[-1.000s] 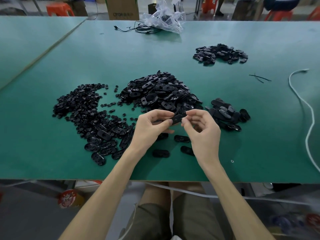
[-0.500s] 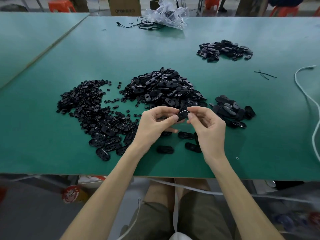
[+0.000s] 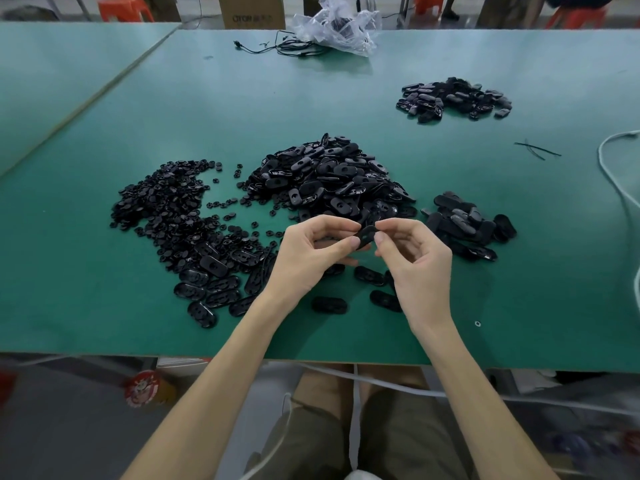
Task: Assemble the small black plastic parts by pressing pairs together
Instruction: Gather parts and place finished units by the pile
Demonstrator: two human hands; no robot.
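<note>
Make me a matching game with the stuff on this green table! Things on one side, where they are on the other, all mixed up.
Things
1. clear plastic bag
2. white cord
3. heap of tiny round parts
4. oval part

Places
A. pinched between the left hand and the right hand
B. far edge of the table
C. right side of the table
D. left of the big middle pile

Pairs: 1-B, 2-C, 3-D, 4-A

left grip (image 3: 311, 252): curled, pinching part (image 3: 366, 233) | right grip (image 3: 415, 259): curled, pinching part's other end
</note>
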